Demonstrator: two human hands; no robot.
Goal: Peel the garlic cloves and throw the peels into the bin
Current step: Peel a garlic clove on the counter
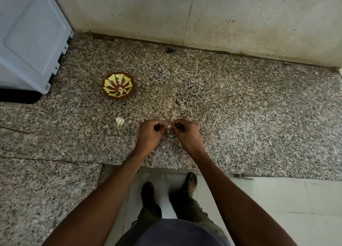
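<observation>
I see little of the garlic clove, mostly hidden by curled fingers; the white appliance is cut off at left; the bowl's contents are too small to tell.

Speckled granite worktop, pink-grey-black, with a seam at lower left. Back wall of beige stone slabs, vertical joints, dark spots and stains near its base. White appliance at far left on the worktop. Pale glossy floor tiles below the front edge. Light dim, even.
</observation>
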